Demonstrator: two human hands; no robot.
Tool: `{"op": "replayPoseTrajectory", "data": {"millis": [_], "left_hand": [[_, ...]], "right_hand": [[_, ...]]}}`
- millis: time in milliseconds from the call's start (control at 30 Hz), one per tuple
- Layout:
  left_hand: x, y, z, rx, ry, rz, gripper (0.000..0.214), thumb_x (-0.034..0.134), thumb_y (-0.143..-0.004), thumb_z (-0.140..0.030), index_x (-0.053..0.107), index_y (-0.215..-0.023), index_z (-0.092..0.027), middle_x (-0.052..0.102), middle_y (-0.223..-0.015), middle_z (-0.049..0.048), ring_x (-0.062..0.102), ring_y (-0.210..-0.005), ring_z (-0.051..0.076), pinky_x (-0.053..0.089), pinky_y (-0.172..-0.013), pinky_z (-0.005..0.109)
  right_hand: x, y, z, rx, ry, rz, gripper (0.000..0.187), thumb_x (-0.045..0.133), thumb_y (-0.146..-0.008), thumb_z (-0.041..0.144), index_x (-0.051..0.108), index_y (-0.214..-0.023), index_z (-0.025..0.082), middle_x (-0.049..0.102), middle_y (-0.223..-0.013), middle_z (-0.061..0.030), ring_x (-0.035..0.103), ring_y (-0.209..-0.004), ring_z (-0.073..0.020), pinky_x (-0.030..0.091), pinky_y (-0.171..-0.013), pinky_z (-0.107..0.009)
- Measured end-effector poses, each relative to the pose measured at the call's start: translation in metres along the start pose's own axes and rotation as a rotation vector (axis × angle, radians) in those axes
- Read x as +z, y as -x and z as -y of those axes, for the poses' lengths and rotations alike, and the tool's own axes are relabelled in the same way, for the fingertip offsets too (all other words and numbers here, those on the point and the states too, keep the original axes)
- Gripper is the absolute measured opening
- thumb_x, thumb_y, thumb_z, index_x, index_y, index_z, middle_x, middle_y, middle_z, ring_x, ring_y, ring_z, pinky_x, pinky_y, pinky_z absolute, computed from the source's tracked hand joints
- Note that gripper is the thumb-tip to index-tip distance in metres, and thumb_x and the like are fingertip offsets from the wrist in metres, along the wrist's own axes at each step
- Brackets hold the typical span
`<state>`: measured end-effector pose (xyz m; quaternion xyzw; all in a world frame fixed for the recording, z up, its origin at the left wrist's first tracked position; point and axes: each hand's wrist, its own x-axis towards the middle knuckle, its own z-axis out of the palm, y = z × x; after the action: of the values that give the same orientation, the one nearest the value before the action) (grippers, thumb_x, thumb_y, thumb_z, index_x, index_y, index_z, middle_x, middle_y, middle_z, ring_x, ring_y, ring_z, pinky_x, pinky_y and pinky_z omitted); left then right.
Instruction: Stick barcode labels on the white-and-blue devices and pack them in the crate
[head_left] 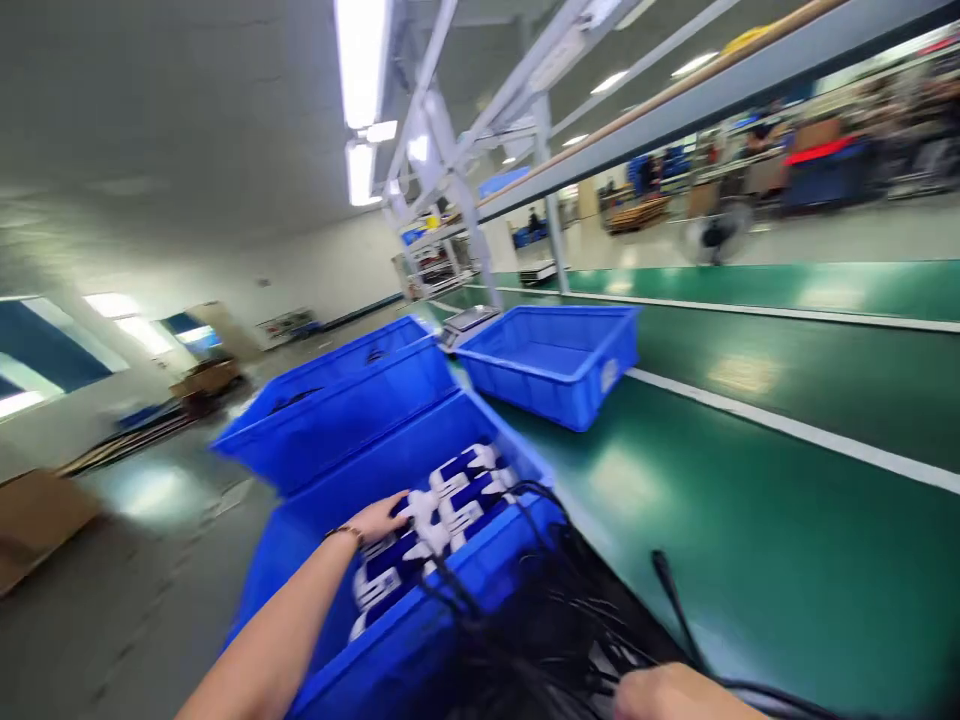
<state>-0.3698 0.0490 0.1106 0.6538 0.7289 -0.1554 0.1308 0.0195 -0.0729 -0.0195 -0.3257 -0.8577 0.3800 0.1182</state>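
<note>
My left hand (381, 520) reaches into a blue plastic bin (296, 535), its fingers stretched out against the blue-and-white packages (469, 500) stacked inside. A gap shows between thumb and forefinger, and no package is lifted. At the bottom edge my right hand (671, 692) is partly cut off and blurred. It looks curled beside a heap of black cables (570, 610); whatever is in its fingers is hidden. One black cable with a thick end (671, 595) lies on the green surface close to this hand.
A second blue bin (360, 410) sits behind the first, with dark items inside. On the green worktop (750, 500) stands another blue bin (555, 360), near a scale-like device (469, 320). A metal rail (637, 120) runs overhead. A cardboard box (41, 520) is at left.
</note>
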Motion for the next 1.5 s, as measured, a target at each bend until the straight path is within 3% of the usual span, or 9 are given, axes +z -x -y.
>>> {"op": "replayPoseTrajectory", "data": {"millis": [133,233,300,400,600,733,867,1033,1500], "left_hand": [[-0.020,-0.007,-0.006,0.035,-0.137,-0.098,0.066,0.053,-0.060,-0.046,0.051,-0.119,-0.018,0.052,-0.130,0.0116,0.043,-0.123,0.035,0.035,-0.101,0.047],[-0.041,-0.025,-0.027,0.063,-0.159,-0.504,0.053,0.042,-0.059,-0.050,0.052,-0.110,-0.040,0.052,-0.129,-0.0134,0.037,-0.128,0.033,0.028,-0.102,0.055],[-0.055,-0.025,-0.065,0.299,-0.078,-0.763,0.045,0.036,-0.064,-0.054,0.049,-0.107,-0.051,0.043,-0.131,-0.0283,0.028,-0.133,0.030,0.021,-0.105,0.056],[-0.072,0.000,-0.153,0.715,-0.010,-0.924,0.043,0.040,-0.072,-0.052,0.043,-0.115,-0.053,0.024,-0.140,-0.0304,0.020,-0.136,0.026,0.014,-0.111,0.051],[-0.059,0.058,-0.354,1.168,-0.154,-0.576,0.040,0.046,-0.081,-0.037,0.054,-0.119,-0.031,0.040,-0.140,-0.0017,0.018,-0.137,0.027,0.013,-0.112,0.050],[-0.004,0.075,-0.463,1.405,-0.134,-0.293,0.035,0.046,-0.084,-0.041,0.058,-0.113,-0.027,0.043,-0.137,0.0025,0.020,-0.136,0.028,0.012,-0.112,0.053],[0.062,0.083,-0.538,1.436,0.010,-0.168,0.049,0.042,-0.084,-0.049,0.046,-0.126,-0.024,0.037,-0.141,0.0064,0.018,-0.136,0.030,0.014,-0.111,0.054],[0.109,0.081,-0.570,1.398,0.043,-0.076,0.070,0.049,-0.078,-0.051,0.031,-0.137,-0.019,0.032,-0.145,0.0080,0.015,-0.137,0.031,0.011,-0.112,0.053],[0.114,0.034,-0.545,1.426,0.279,-0.020,0.059,0.061,-0.069,-0.032,0.047,-0.124,-0.015,0.052,-0.122,0.0106,0.039,-0.120,0.026,0.031,-0.107,0.044]], "right_hand": [[-0.024,0.020,0.002,-0.123,0.303,0.004,0.012,0.054,-0.076,0.013,0.064,-0.075,0.020,0.067,-0.073,0.0003,0.062,-0.066,-0.0136,0.039,-0.054,-0.020],[-0.058,0.050,0.014,-0.064,0.300,-0.095,0.013,0.056,-0.078,0.015,0.066,-0.084,0.020,0.068,-0.078,-0.0002,0.062,-0.070,-0.0131,0.042,-0.058,-0.019],[-0.078,0.074,0.021,0.046,0.222,-0.179,0.015,0.057,-0.077,0.018,0.066,-0.089,0.021,0.068,-0.083,-0.0004,0.062,-0.075,-0.0136,0.043,-0.065,-0.019],[-0.095,0.105,0.022,0.201,0.156,-0.319,0.018,0.053,-0.079,0.018,0.066,-0.091,0.021,0.068,-0.086,-0.0010,0.061,-0.078,-0.0138,0.043,-0.071,-0.021],[-0.093,0.157,-0.011,0.241,0.273,-0.726,0.020,0.041,-0.086,0.021,0.061,-0.084,0.020,0.064,-0.075,-0.0003,0.057,-0.067,-0.0110,0.044,-0.063,-0.020],[-0.091,0.198,-0.048,0.306,0.446,-1.005,0.023,0.035,-0.087,0.018,0.057,-0.088,0.018,0.064,-0.081,-0.0056,0.057,-0.074,-0.0143,0.047,-0.069,-0.027],[-0.099,0.241,-0.085,0.491,0.574,-1.214,0.028,0.031,-0.086,0.014,0.057,-0.096,0.016,0.063,-0.093,-0.0123,0.057,-0.089,-0.0214,0.046,-0.080,-0.041],[-0.105,0.263,-0.110,0.697,0.687,-1.308,0.032,0.034,-0.083,0.013,0.058,-0.104,0.014,0.061,-0.103,-0.0149,0.054,-0.101,-0.0256,0.043,-0.088,-0.049],[-0.096,0.245,-0.115,0.864,0.666,-1.079,0.039,0.042,-0.081,0.017,0.053,-0.119,0.013,0.060,-0.114,-0.0146,0.051,-0.111,-0.0269,0.028,-0.100,-0.058]]}}
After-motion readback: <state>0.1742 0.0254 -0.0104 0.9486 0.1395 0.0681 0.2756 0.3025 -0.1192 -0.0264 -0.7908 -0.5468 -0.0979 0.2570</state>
